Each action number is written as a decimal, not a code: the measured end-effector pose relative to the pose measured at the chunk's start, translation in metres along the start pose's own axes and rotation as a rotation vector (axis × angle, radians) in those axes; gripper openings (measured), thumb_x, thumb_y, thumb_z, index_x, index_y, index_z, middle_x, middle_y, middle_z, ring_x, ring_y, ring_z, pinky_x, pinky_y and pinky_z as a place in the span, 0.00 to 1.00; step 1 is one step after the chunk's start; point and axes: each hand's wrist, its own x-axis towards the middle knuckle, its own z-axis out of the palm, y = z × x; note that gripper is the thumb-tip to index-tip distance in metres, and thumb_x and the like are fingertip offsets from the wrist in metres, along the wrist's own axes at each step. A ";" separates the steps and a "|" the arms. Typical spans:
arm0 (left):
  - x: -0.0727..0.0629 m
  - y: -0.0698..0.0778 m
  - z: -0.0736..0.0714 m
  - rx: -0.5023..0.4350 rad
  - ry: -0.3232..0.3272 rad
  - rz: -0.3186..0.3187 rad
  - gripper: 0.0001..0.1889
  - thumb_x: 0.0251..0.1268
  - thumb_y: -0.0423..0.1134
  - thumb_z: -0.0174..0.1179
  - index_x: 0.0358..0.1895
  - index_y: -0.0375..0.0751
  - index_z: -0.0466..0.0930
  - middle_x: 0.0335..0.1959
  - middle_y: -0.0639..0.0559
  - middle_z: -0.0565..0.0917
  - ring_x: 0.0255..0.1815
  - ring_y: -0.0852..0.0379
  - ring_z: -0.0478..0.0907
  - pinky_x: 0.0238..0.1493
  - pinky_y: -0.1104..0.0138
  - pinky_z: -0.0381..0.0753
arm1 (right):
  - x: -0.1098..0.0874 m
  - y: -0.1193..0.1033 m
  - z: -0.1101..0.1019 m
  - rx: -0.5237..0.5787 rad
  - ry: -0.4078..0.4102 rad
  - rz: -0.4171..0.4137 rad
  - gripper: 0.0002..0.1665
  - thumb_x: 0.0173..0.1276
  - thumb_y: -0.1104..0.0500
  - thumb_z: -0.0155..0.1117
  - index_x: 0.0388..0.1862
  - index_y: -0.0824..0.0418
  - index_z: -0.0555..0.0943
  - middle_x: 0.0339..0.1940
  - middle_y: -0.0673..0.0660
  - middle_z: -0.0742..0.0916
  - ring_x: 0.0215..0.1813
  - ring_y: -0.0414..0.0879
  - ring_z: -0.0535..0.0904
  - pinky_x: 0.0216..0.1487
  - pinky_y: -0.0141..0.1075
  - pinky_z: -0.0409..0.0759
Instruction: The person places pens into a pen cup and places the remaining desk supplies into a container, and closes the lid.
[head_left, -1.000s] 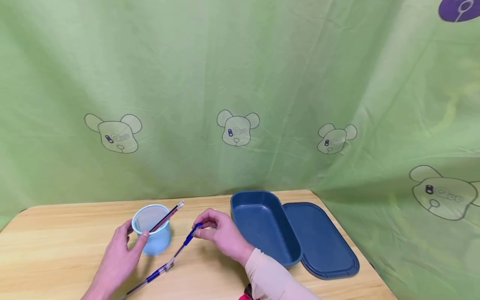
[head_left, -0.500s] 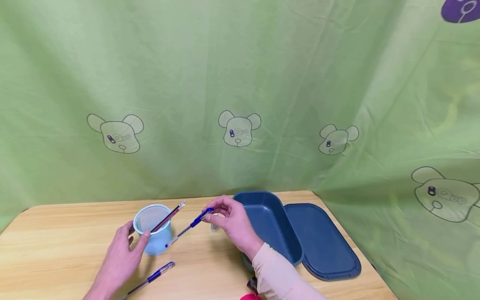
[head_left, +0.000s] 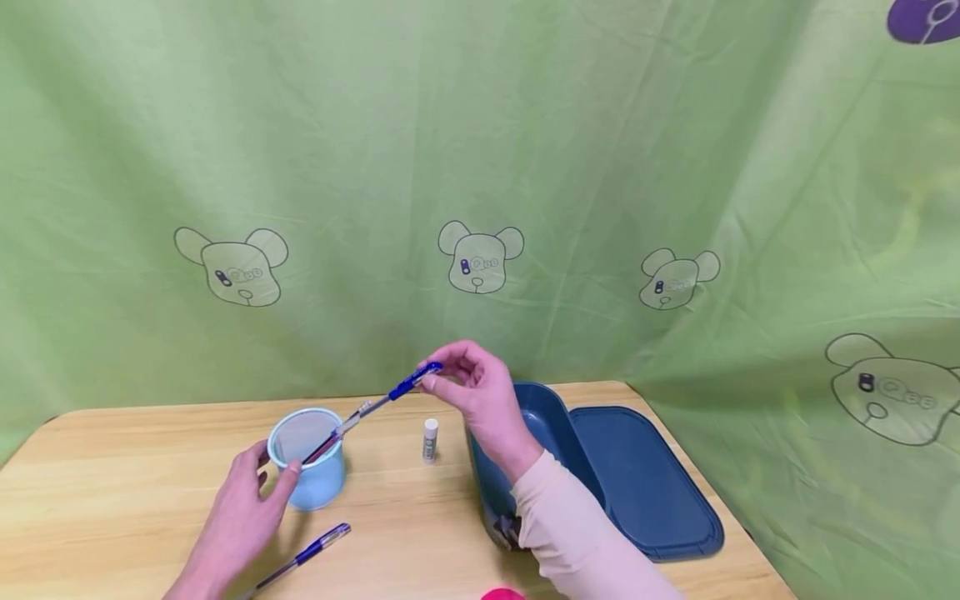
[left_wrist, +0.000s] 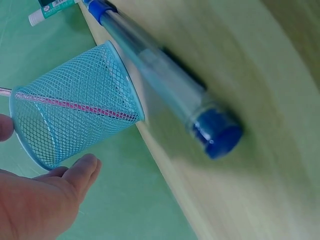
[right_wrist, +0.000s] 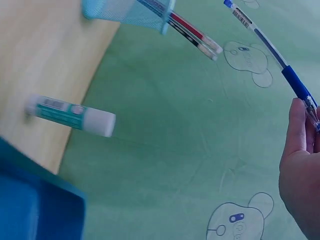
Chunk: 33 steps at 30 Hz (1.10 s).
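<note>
My left hand [head_left: 243, 508] holds the light blue mesh pen cup [head_left: 318, 487] near its rim, thumb and fingers on opposite sides. Two pencils [right_wrist: 192, 32] lean inside, their eraser ends sticking out. Raised above the table, my right hand [head_left: 483, 404] pinches a blue pen [head_left: 405, 385] near its cap. This pen slants down to the left, and its far end overlaps the pencils in the head view; the right wrist view shows that end apart from the cup. A second blue pen [head_left: 307, 552] lies on the table beside my left forearm.
A white-capped glue stick [head_left: 430, 442] stands upright between the cup and a dark blue box [head_left: 491, 483]. Right of the box lies its flat lid [head_left: 645, 475]. Part of a pink-red thing [head_left: 502, 594] shows at the bottom edge. A green curtain [head_left: 360, 167] hangs behind the table.
My right hand has lifted the blue pen up and to the right, bringing its far end level with the cup's rim. The glue stick has come into full view. My left hand stays on the cup.
</note>
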 end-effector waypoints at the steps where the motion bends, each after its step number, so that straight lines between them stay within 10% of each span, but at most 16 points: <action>1: 0.000 0.000 -0.001 -0.002 -0.001 -0.001 0.38 0.77 0.50 0.50 0.71 0.19 0.49 0.67 0.22 0.59 0.67 0.27 0.59 0.65 0.39 0.63 | 0.003 -0.002 0.002 0.000 0.003 -0.001 0.14 0.59 0.78 0.66 0.44 0.72 0.77 0.42 0.64 0.85 0.44 0.50 0.82 0.50 0.43 0.84; 33: -0.001 -0.001 0.003 -0.007 -0.011 0.026 0.38 0.79 0.49 0.47 0.71 0.17 0.46 0.67 0.19 0.56 0.68 0.26 0.56 0.65 0.39 0.63 | 0.050 0.060 0.037 -0.070 0.007 0.225 0.14 0.57 0.78 0.66 0.42 0.71 0.78 0.35 0.59 0.84 0.37 0.46 0.82 0.46 0.37 0.84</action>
